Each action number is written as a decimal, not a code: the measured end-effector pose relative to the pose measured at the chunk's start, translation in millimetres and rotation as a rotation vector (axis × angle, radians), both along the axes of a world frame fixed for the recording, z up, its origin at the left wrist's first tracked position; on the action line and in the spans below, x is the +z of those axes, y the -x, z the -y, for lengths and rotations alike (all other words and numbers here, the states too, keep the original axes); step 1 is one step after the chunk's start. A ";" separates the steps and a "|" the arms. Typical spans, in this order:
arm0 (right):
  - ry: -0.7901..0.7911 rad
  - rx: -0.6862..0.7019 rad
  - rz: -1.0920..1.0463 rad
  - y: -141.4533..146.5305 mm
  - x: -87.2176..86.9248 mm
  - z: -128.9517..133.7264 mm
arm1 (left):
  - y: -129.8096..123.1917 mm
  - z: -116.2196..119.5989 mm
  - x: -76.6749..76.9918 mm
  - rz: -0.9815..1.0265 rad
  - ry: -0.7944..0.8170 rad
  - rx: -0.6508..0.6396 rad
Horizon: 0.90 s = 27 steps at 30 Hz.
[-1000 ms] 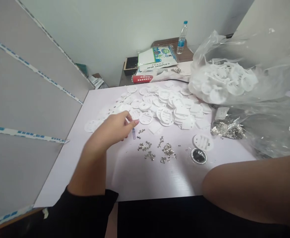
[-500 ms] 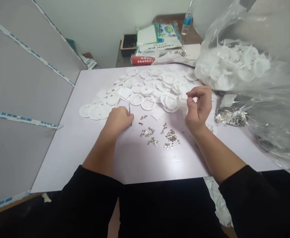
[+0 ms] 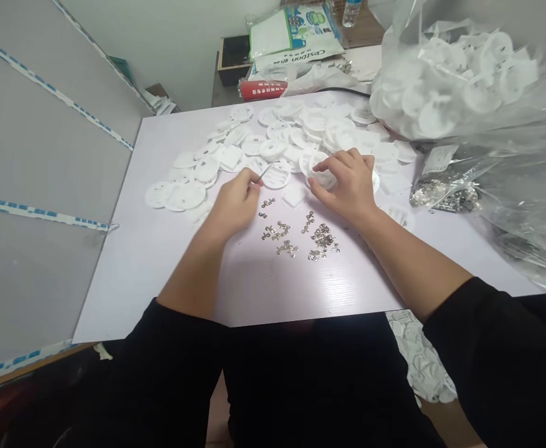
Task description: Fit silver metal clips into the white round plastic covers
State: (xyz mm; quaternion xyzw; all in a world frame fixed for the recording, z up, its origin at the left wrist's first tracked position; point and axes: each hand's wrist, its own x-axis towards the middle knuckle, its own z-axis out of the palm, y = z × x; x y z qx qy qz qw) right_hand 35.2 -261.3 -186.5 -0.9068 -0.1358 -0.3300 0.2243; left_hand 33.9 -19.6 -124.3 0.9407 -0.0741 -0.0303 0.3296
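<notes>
My left hand [image 3: 238, 202] is closed around a thin dark pointed tool [image 3: 264, 173], whose tip points up and right toward the white discs. Over a round white slotted disc [image 3: 325, 179] at the near edge of the pile hovers my right hand [image 3: 347, 183], thumb and forefinger apart. Whether its fingertips touch that disc I cannot tell. Between my hands lies a square white piece [image 3: 294, 195]. Closer to me are small metal clips in loose groups, the largest heap [image 3: 323, 236] at the right and another cluster [image 3: 275, 231] to its left.
A wide pile of white discs [image 3: 254, 145] covers the far part of the table [image 3: 273, 298]. Clear bags of white parts [image 3: 464, 81] and metal pieces [image 3: 445, 190] crowd the right. A red package [image 3: 264, 89] lies behind, and a grey partition [image 3: 34, 162] stands left.
My right hand has moved left and down to the discs, its fingers spreading. My left hand has turned the tool's tip to the right. The camera view has tilted slightly downward.
</notes>
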 end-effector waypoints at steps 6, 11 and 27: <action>-0.015 0.009 0.018 -2.9 -3.3 0.7 | 10.9 45.9 -23.8 0.188 -0.147 -0.063; -0.038 0.036 0.020 -1.1 -0.2 -1.1 | 9.0 51.7 -32.2 0.168 -0.274 -0.069; -0.413 0.536 -0.037 17.0 18.7 -14.1 | 13.9 39.6 -19.7 -0.226 0.761 -0.134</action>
